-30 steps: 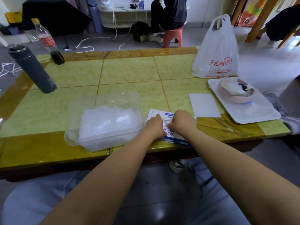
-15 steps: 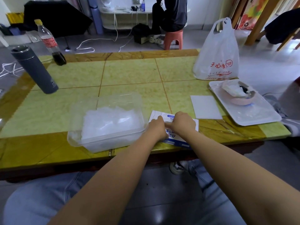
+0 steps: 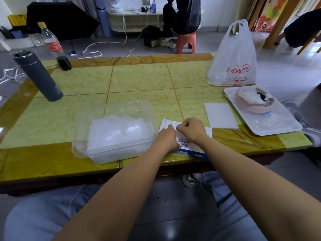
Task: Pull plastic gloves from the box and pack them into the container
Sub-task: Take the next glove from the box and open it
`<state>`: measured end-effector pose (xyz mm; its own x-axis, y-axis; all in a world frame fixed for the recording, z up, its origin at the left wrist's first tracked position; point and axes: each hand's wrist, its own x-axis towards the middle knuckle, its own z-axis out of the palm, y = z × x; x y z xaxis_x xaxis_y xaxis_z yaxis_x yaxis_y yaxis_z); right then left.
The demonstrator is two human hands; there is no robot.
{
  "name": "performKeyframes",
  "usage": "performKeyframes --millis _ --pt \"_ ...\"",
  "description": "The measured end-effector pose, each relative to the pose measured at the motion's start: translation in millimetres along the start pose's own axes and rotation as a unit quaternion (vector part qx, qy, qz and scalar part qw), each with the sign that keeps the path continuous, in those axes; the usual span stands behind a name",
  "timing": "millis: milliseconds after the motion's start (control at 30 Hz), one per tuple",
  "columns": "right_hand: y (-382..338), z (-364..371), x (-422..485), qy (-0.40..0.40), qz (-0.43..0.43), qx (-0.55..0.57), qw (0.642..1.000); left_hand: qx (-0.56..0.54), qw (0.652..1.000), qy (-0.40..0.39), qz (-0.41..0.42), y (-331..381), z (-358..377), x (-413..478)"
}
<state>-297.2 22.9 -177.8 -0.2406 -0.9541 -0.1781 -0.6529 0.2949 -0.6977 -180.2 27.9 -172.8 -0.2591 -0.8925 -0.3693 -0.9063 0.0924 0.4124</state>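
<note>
Green tabletop (image 3: 139, 79), flat box (image 3: 194, 150) under left hand (image 3: 167, 138) and right hand (image 3: 191, 129), long axis unclear

grey flask (image 3: 38, 76) and cola bottle (image 3: 55, 47) far left; white plastic bag (image 3: 233, 56), tray (image 3: 271, 124) with pink bowl (image 3: 255, 106), white sheet (image 3: 220, 115) right

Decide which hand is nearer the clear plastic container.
Left. The left hand is on the glove box just beside the container's right wall; the right hand is on the box too, farther right.
</note>
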Motion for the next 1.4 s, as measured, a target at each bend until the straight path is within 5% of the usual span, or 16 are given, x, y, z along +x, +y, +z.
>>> performKeyframes --millis 133,267,467,667,933,1400 --pt "3 -17 -7 0.032 -0.014 0.131 0.991 0.016 1.000 0.011 -0.001 0 2 0" --pt "8 -27 -6 -0.065 -0.008 0.010 0.998 0.028 0.999 0.018 0.005 -1 6 -2" --pt "-15 -47 -19 0.055 -0.075 0.152 0.984 0.001 1.000 -0.013 -0.004 0 -5 -10" --pt "-42 -54 -25 0.043 -0.060 0.278 0.958 -0.293 0.953 -0.078 -0.025 8 -24 -31" --pt "-90 -27 -39 0.006 -0.061 0.339 0.939 -0.503 0.863 0.043 -0.005 -24 -95 -76" --pt "-125 47 -45 -0.155 0.019 0.256 0.954 -0.398 0.905 0.121 -0.084 -123 -102 -83"
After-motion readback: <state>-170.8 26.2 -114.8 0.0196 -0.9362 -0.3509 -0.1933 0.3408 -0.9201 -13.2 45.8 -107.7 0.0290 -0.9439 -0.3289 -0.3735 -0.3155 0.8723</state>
